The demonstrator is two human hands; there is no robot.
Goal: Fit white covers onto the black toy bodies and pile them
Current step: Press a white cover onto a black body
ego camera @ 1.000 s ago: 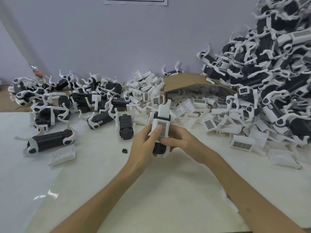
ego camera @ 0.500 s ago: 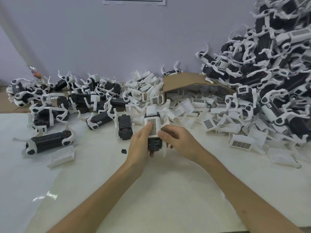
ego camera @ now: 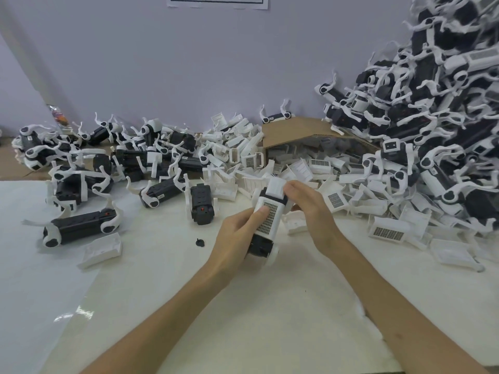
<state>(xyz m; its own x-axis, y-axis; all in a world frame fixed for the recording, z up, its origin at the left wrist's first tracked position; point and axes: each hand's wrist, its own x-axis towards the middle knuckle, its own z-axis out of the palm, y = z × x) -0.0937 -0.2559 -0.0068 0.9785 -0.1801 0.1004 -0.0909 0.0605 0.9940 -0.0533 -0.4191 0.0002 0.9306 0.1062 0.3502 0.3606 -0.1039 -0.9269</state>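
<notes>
Head view: left hand (ego camera: 237, 234), right hand (ego camera: 310, 211) still grip toy body (ego camera: 270, 223), now tilted.

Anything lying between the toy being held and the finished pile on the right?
Only loose white covers strewn on the table between the held toy and the pile; carried above them, nothing visible blocks it.

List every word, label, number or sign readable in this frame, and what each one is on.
None can be read.
Paper sheet at the top edge: only a black border in view, no words.
Sticker on a black toy body: too small to read.
Colourful packet far left: blurred.
White cover being fitted: a grille pattern, no letters.
</notes>
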